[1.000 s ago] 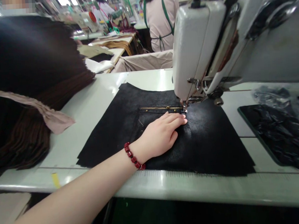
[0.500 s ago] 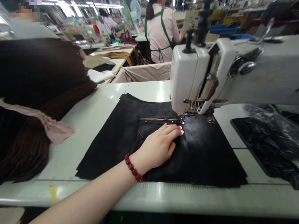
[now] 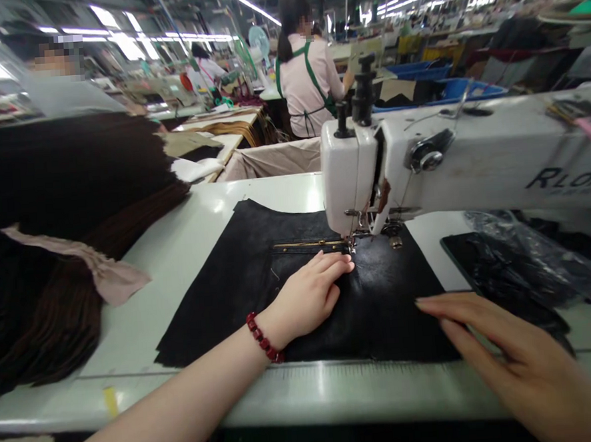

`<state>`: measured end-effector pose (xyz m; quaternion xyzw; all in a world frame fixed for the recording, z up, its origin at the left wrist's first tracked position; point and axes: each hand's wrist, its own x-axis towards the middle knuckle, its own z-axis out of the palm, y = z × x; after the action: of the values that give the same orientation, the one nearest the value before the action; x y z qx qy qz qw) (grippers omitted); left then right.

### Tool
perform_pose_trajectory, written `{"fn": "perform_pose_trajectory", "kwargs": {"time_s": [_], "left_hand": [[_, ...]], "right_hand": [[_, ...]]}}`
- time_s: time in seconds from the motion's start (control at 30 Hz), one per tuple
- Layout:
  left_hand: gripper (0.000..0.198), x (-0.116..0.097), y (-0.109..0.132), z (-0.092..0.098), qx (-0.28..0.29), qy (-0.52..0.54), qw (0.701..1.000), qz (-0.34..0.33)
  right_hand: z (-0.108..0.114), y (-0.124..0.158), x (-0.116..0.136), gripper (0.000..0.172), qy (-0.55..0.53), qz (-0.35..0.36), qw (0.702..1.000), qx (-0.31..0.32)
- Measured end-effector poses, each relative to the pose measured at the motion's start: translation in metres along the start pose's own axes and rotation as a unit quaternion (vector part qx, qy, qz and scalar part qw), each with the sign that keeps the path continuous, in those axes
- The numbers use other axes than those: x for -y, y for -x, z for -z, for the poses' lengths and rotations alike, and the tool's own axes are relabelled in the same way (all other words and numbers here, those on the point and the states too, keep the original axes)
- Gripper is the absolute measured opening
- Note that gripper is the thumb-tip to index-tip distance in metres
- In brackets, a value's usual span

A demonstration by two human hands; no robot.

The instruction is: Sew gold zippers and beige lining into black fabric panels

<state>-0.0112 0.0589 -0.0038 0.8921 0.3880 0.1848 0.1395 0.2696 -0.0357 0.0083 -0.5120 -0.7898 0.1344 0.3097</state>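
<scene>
A black leather-like panel lies flat on the sewing table, with a gold-toothed zipper set into it. My left hand, a red bead bracelet at its wrist, rests flat on the panel just below the zipper, fingers stretched towards the needle. The white sewing machine's presser foot stands on the panel at the zipper's right end. Over the panel's right edge is my right hand, holding nothing, with thumb and forefinger apart; its other fingers are partly hidden. I cannot tell whether it touches the panel.
At left rises a tall stack of dark panels, with a pinkish cloth strip across it. Crumpled clear and black plastic lies right, beneath the machine arm. A person in a green-strapped apron works beyond the table.
My right hand has come into view from the lower right. The whole view has shifted somewhat, showing more of the machine arm. My left hand stays on the panel by the zipper.
</scene>
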Motion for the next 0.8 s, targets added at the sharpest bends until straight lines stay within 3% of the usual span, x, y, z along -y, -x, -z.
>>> {"fn": "perform_pose_trajectory", "kwargs": {"time_s": [0.1,0.23,0.43,0.63,0.8], "left_hand": [[0.047,0.001,0.000,0.001,0.007,0.007,1.000,0.005],[0.045,0.003,0.001,0.004,0.022,0.001,1.000,0.000],[0.054,0.004,0.004,0.007,0.057,-0.078,0.991,-0.095],[0.027,0.006,0.005,0.003,0.014,-0.018,0.999,-0.034],[0.023,0.006,0.003,0.003,-0.006,-0.004,0.999,-0.035]], "right_hand": [[-0.025,-0.039,0.001,0.031,-0.011,0.015,0.998,0.068],[-0.049,-0.069,-0.001,0.034,0.038,0.040,0.995,0.089],[-0.058,-0.077,-0.008,0.033,0.048,0.027,0.997,0.045],[-0.060,-0.079,-0.001,0.032,0.107,0.047,0.991,0.063],[-0.062,-0.079,0.008,0.030,0.138,0.070,0.985,0.072]]}}
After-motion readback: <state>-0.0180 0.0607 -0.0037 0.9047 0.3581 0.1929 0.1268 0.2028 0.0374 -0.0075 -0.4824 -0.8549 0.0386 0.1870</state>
